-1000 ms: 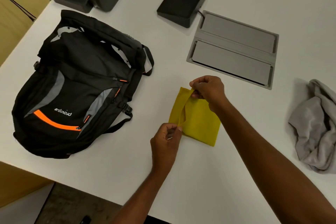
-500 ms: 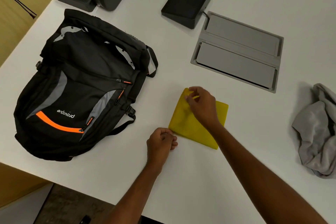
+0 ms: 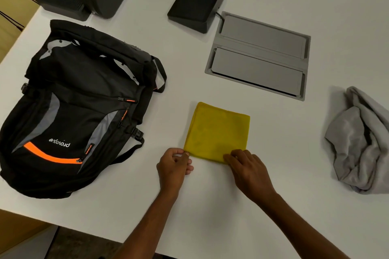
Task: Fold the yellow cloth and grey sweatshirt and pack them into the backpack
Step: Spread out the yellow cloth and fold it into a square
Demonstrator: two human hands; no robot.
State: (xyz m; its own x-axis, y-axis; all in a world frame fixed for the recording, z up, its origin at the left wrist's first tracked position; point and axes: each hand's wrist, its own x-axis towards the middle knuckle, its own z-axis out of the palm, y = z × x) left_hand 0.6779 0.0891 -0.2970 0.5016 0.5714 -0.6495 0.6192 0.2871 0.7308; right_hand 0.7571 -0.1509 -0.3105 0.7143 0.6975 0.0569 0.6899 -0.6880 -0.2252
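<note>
Head view, looking down on a white tabletop (image 3: 263,206). Black nylon backpack with orange zip trim (image 3: 80,107) lies flat on its back at the left, well apart from the hands; its main opening cannot be made out, so whether it is unzipped is unclear. Crumpled grey sweatshirt (image 3: 362,141) sits heaped at the right, partly cut off by the frame edge, not yet folded by the look of it. Recessed grey cable hatch (image 3: 261,54) is set into the table beyond the cloth, with a flat black box (image 3: 197,2) just beside it, cable running in. Dark equipment at the top left is cropped and hard to identify. Folded yellow cloth square (image 3: 219,132) lies flat between backpack and sweatshirt. Left hand (image 3: 174,166) pinches its near-left corner between thumb and forefinger; right hand (image 3: 246,166) rests fingertips on the near-right corner, whether gripping or only pressing cannot be told. Both corners taken likely to square the fold or start another.
</note>
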